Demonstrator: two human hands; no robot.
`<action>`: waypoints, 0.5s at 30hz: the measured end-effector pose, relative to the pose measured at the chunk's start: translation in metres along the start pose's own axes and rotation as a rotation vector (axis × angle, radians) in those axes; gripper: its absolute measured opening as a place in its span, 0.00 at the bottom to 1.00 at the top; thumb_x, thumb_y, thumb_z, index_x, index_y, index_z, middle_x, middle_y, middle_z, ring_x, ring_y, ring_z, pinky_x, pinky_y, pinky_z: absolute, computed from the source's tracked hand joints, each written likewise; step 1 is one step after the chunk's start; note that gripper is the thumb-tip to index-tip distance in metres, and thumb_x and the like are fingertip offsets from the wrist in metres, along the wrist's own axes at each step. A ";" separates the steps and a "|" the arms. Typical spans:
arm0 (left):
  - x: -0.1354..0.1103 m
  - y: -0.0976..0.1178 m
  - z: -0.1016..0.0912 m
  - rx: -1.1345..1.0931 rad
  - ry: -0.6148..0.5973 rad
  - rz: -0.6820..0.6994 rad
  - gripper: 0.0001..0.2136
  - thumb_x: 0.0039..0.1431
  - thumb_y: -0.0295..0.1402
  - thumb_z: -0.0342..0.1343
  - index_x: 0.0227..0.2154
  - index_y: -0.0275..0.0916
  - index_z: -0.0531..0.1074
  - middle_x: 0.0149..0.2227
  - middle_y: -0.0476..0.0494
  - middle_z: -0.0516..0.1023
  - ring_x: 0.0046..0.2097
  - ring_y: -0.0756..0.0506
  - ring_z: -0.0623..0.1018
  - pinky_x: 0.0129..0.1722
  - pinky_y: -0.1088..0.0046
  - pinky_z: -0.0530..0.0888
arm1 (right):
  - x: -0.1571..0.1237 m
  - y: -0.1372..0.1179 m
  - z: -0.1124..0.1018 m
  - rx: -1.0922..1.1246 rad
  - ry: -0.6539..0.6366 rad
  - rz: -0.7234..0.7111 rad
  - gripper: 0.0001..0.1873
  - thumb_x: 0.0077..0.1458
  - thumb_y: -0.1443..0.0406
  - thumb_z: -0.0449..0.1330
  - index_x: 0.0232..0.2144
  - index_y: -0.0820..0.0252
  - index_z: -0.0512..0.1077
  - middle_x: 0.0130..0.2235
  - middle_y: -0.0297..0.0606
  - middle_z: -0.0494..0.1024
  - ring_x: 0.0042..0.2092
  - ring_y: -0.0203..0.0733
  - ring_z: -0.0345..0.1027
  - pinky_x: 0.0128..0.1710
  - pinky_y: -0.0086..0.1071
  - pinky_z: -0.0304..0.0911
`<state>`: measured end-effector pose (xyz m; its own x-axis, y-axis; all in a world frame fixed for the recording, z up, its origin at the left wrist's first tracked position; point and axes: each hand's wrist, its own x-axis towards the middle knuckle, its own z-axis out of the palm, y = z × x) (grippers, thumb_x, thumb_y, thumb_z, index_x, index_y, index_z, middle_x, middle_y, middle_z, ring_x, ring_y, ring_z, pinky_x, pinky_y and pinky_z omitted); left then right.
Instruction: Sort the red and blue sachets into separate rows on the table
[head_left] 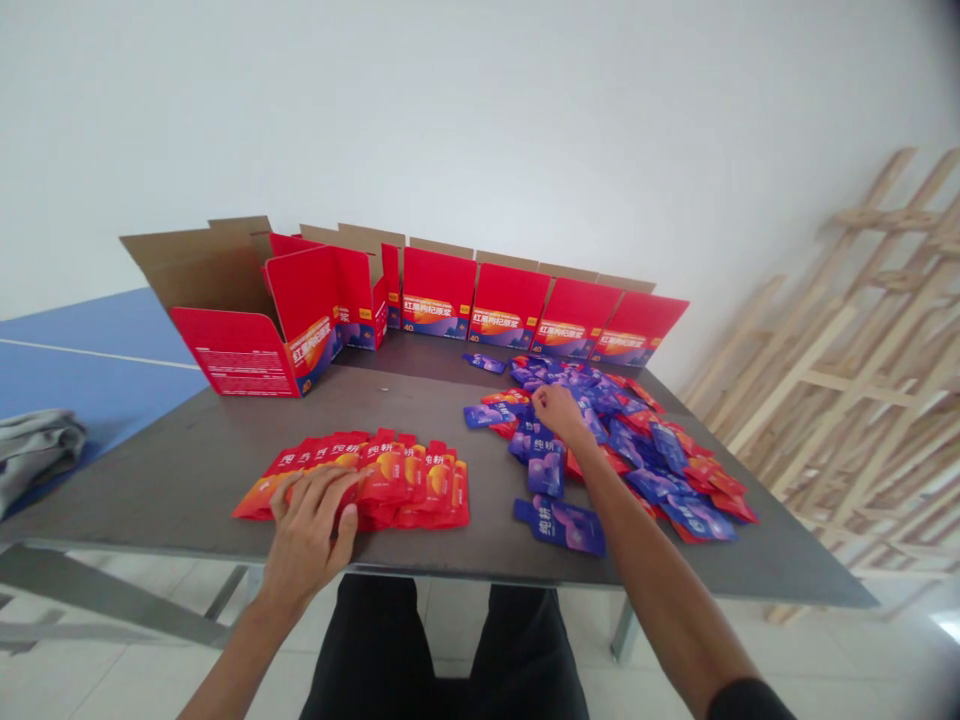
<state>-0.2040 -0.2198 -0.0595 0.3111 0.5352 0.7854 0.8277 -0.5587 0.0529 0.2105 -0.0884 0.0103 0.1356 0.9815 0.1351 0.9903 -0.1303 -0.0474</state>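
My left hand (311,520) rests on a fanned row of red pouches (409,480) near the table's front edge, fingers laid over them and thumb apart. Those pouches overlap side by side and carry white lettering and an orange print. Farther off to the right, my right hand (559,408) reaches into a mixed heap of purple pouches (634,440) and red pouches (716,478). Its fingers are bent together at the heap's left side, and whatever they pinch is hidden. One purple pouch (566,525) lies apart, close to my right forearm.
Open red cartons (435,290) line the back of the grey table (187,480), with a larger-looking open carton (240,345) at the left. A blue table (97,335) with a grey cloth (34,445) adjoins on the left. Wooden frames (862,390) lean against the right wall.
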 end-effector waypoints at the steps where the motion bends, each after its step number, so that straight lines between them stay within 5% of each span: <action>1: -0.001 0.000 0.000 -0.005 0.007 -0.004 0.15 0.70 0.33 0.46 0.54 0.38 0.72 0.50 0.33 0.79 0.52 0.33 0.77 0.61 0.47 0.60 | 0.008 -0.008 0.003 -0.019 -0.030 -0.045 0.25 0.72 0.64 0.43 0.55 0.64 0.76 0.56 0.52 0.79 0.58 0.48 0.72 0.56 0.33 0.63; 7: -0.007 0.000 -0.001 -0.033 0.020 -0.018 0.13 0.69 0.32 0.47 0.52 0.38 0.72 0.47 0.34 0.80 0.51 0.34 0.77 0.59 0.51 0.62 | 0.055 -0.057 0.014 -0.069 -0.206 -0.228 0.24 0.71 0.69 0.48 0.65 0.61 0.70 0.61 0.52 0.76 0.60 0.46 0.71 0.58 0.32 0.63; 15: -0.010 0.003 -0.004 -0.013 0.052 -0.007 0.11 0.69 0.31 0.47 0.49 0.39 0.72 0.45 0.35 0.80 0.48 0.36 0.78 0.56 0.52 0.64 | 0.079 -0.056 0.017 -0.124 -0.284 -0.336 0.18 0.67 0.66 0.60 0.58 0.55 0.78 0.58 0.47 0.79 0.54 0.43 0.75 0.52 0.28 0.64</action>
<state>-0.2061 -0.2292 -0.0648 0.2805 0.5051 0.8162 0.8235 -0.5634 0.0657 0.1650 -0.0015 0.0068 -0.1899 0.9695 -0.1551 0.9764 0.2030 0.0740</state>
